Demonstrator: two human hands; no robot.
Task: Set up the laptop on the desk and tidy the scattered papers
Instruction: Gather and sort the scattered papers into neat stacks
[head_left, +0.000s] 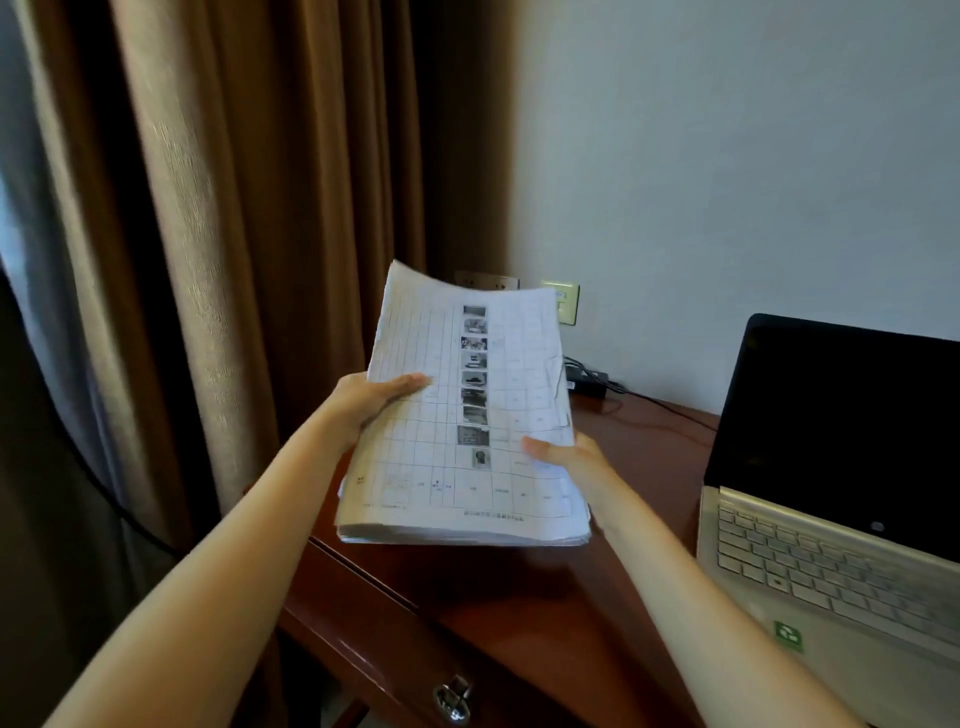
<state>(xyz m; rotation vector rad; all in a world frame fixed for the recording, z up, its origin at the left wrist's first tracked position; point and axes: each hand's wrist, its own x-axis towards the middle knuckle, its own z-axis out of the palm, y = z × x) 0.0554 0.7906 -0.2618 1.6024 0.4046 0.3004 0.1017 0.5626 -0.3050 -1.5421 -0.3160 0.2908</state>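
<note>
A thick stack of white papers (415, 467) printed with a table and a column of small photos is held above the left end of the wooden desk (519, 587). My left hand (371, 402) grips the stack's left edge, thumb on top. My right hand (576, 462) grips the right edge, thumb on the top sheet. The far end of the stack tilts upward and its near edge hangs just over the desk. A silver laptop (831, 545) stands open at the right of the desk, its screen dark.
Brown curtains (234, 234) hang at the left, close to the desk's end. A black power adapter (589, 382) with its cable lies at the back of the desk below wall sockets (561, 301). A drawer handle (452, 699) shows on the desk front.
</note>
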